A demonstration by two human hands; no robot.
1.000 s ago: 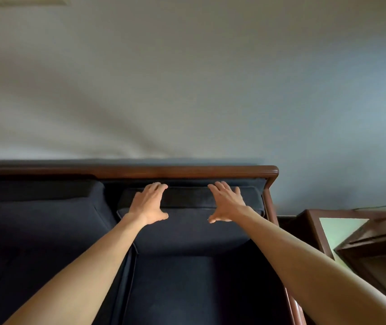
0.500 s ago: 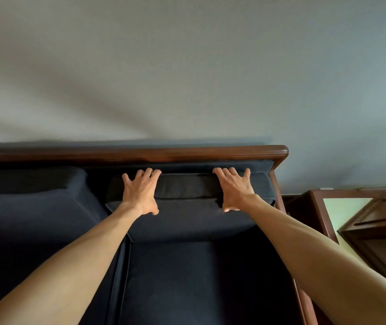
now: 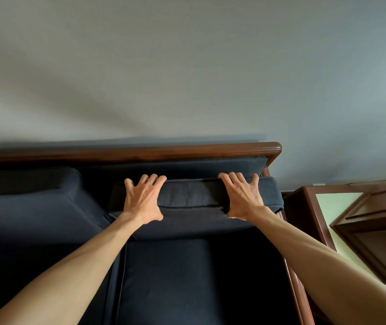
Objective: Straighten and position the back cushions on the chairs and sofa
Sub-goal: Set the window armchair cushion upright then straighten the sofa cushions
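Left fingers: we see the left hand [image 3: 143, 201] laid flat on the top edge of the back cushion [image 3: 194, 195], fingers spread apart and draped over its far side, thumb lying toward the front face; pressing on it, not clamped around it.
Right fingers: the right hand [image 3: 242, 198] mirrors it nearer the cushion's right end, fingers splayed over the top, thumb at the front seam.
Back cushion: dark navy fabric, at the right end of the sofa [image 3: 187, 277], standing against the backrest; its right corner pokes slightly past the wooden side rail (we cannot tell whether it sits fully flush against the padding behind).
Neighbouring cushion: a second back cushion [image 3: 35, 207] of the same cloth stands to the left, just beside the first one, with a dark gap between them.
Seat: the seat cushion below is the same navy, both forearms reaching across it.
Frame: a brown wooden top rail [image 3: 140, 152] runs along the backrest, close to the grey wall [image 3: 187, 66].
Side furniture: a dark wooden table [image 3: 309, 207] stands just to the right of the sofa.
Writing: we can read no brand, label or lettering anywhere.
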